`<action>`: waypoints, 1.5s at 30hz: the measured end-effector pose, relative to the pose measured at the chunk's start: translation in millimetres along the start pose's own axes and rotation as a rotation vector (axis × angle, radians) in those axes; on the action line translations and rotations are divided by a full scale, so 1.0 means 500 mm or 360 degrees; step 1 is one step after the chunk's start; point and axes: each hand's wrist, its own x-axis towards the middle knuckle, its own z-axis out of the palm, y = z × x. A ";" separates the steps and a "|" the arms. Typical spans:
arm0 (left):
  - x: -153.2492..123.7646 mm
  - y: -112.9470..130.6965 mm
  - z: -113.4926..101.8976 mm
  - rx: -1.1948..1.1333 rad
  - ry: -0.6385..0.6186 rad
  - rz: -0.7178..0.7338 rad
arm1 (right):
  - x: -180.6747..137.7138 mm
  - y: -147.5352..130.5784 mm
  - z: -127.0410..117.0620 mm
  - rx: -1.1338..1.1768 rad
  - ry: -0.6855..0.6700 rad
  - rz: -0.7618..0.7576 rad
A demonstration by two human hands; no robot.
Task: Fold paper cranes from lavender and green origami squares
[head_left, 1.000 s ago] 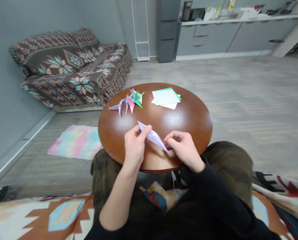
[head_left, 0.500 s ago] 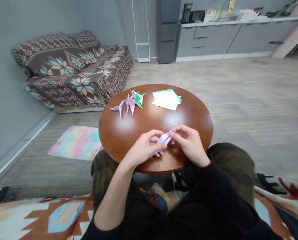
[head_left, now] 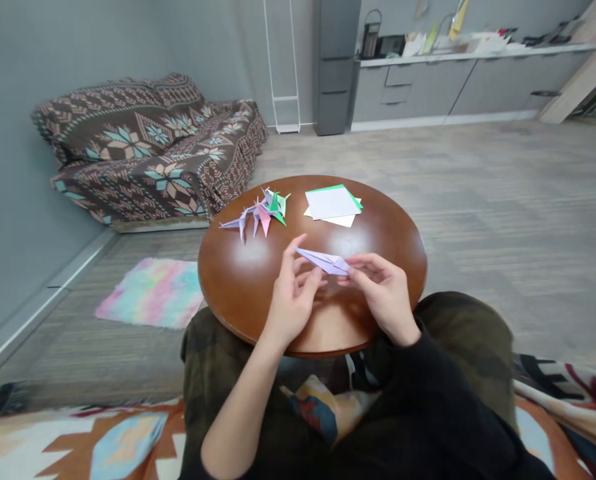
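A slim, pointed piece of folded lilac origami paper (head_left: 325,261) is held above the near part of the round brown table (head_left: 258,280). My right hand (head_left: 383,290) pinches its right end between thumb and fingers. At the left, my left hand (head_left: 293,293) has its index finger by the long thin tip and its thumb against the lower edge, the paper lying between them. Farther back on the table sits a cluster of folded paper cranes (head_left: 262,212) in lilac, pink and green. A stack of paper sheets (head_left: 333,203), white over green, lies to their right.
My knees are on both sides of the table's near edge. A sofa (head_left: 143,153) under a patterned cover stands at the back left, with a pastel fluffy mat (head_left: 151,293) on the floor. Grey kitchen cabinets (head_left: 428,87) and a dark fridge (head_left: 335,73) line the far wall.
The folded paper has turned, its long tip now pointing up and left instead of down and left. My left hand has shifted its grip and its index finger is raised. The view has tilted slightly up.
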 end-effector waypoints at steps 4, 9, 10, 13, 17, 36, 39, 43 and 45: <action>-0.005 0.005 0.013 -0.0020 0.0091 0.0117 | -0.004 0.003 -0.001 -0.0256 0.0038 -0.0115; 0.001 -0.009 0.015 0.0206 0.0258 0.0175 | -0.009 0.001 -0.002 -0.0417 -0.0048 -0.0145; 0.002 -0.012 0.016 0.0243 0.0243 0.0176 | -0.009 0.002 -0.002 -0.0444 -0.0084 -0.0164; 0.003 -0.017 0.019 0.0252 0.0211 0.0132 | -0.011 0.006 -0.002 -0.0490 -0.0153 -0.0247; 0.000 -0.013 0.029 0.0145 0.0238 0.0064 | -0.010 0.013 -0.003 -0.0561 -0.0080 -0.0400; 0.002 0.015 -0.032 0.0405 0.0020 0.0018 | 0.017 -0.028 -0.048 -0.0733 -0.0484 -0.0223; 0.017 0.029 -0.054 0.0384 -0.0399 -0.0097 | 0.025 -0.031 -0.057 -0.0738 -0.0662 -0.0131; 0.030 0.028 -0.047 0.0310 -0.0763 -0.0279 | 0.026 -0.024 -0.051 -0.0698 -0.0716 -0.0042; 0.034 0.019 -0.039 0.0260 -0.0737 -0.0275 | 0.027 -0.020 -0.050 -0.0666 -0.0723 0.0000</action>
